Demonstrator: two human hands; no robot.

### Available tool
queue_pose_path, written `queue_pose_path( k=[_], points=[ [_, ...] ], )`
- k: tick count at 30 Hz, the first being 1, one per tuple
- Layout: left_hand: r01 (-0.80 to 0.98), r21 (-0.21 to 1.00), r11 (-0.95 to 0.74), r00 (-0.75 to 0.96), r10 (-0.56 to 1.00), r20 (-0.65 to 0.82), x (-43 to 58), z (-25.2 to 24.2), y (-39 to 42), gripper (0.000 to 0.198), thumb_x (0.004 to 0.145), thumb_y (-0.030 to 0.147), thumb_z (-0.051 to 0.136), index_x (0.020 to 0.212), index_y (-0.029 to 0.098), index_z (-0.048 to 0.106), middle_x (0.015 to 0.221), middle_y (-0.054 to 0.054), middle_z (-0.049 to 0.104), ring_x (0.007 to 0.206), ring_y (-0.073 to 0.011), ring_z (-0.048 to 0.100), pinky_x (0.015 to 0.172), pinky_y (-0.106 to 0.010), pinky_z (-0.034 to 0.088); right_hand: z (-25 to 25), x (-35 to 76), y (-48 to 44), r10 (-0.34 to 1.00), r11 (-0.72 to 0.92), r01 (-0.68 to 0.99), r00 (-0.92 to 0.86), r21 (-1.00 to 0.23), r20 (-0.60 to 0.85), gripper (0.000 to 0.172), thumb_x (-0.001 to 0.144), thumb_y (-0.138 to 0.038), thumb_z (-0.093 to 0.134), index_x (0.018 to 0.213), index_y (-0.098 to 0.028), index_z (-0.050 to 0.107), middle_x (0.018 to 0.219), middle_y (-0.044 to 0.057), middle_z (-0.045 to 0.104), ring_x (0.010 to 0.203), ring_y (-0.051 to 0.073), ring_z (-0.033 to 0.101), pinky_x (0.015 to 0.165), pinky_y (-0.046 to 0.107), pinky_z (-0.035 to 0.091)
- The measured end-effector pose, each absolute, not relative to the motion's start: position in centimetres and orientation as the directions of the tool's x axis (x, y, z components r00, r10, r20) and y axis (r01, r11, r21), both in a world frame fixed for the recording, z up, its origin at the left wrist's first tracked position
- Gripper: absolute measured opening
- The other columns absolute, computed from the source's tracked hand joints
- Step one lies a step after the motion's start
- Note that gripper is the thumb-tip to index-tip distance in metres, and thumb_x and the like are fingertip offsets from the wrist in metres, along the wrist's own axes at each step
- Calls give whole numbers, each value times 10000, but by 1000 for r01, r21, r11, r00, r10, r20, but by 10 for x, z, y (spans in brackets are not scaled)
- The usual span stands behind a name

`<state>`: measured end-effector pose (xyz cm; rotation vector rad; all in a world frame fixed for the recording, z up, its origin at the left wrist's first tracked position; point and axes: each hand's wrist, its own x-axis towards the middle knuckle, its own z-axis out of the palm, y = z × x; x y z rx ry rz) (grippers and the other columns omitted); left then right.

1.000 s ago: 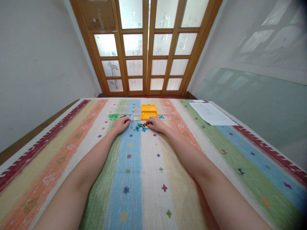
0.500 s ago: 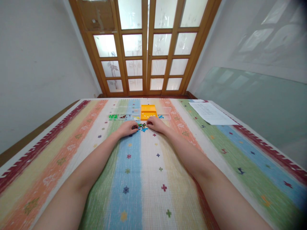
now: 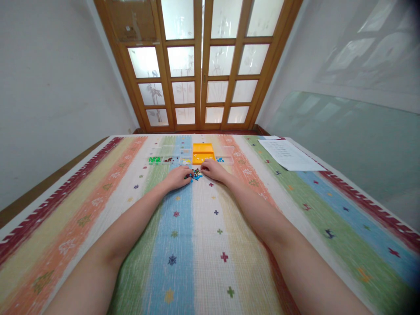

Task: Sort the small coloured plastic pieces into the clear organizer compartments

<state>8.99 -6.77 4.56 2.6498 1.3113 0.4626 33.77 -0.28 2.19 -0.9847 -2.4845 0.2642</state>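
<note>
A small heap of mixed tiny pieces (image 3: pixel 197 175), blue, dark and pale, lies on the striped cloth between my two hands. My left hand (image 3: pixel 179 177) rests at the heap's left side, its fingers curled over the nearest pieces; what its fingertips hold, if anything, is hidden. On the other side my right hand (image 3: pixel 211 169) is bent with thumb and fingers together at the heap's edge, and I cannot make out anything in the pinch. Just behind the hands are green pieces (image 3: pixel 154 160), brown pieces (image 3: pixel 168 160), yellow pieces (image 3: pixel 187 161) and blue pieces (image 3: pixel 220 160) in separate clear boxes.
An orange open box (image 3: pixel 203 148) with white pieces inside stands in the row of clear boxes. Paper sheets (image 3: pixel 288 155) lie at the back right of the table. The striped tablecloth (image 3: pixel 210 262) covers the tabletop. Wooden glazed doors (image 3: pixel 201 65) stand beyond it.
My left hand has shifted a little right and toward me, over the left part of the heap, covering some pieces. My right hand stays nearly where it was.
</note>
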Motion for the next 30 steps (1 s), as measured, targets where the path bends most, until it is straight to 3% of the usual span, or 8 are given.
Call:
queue_pose_path(
  k=[9,15,25,30],
  points=[
    [741,301,-601,561,799,214,84,40,-62,292,898,202,550,1092,254,762,1048,-57,725,960,-233,659,891,-336,506,20,338,-2,683,730,597,-646,-332,340,141,958,-217,607,950,-178,742,985,79,687,957,208,590,842,288,403],
    [764,275,-584,540,812,222,86,42,-65,186,899,277,601,1004,230,747,992,-62,718,907,-233,652,835,-334,500,21,338,-2,681,732,593,-644,-336,349,136,939,-233,608,905,-173,726,948,77,691,919,201,588,812,280,395],
    [759,280,-589,566,808,165,88,46,-65,184,859,259,632,991,241,760,924,-54,727,860,-238,651,778,-331,483,29,333,-10,678,667,495,-713,-557,179,212,899,-361,610,782,-187,641,694,-22,607,644,125,506,598,247,312],
    [773,267,-575,546,818,180,89,43,-64,180,862,234,615,969,244,759,913,-56,723,865,-244,650,784,-334,483,37,327,-20,668,690,555,-736,-465,112,155,858,-336,652,785,-201,670,685,-25,640,615,122,512,585,249,292]
  ],
)
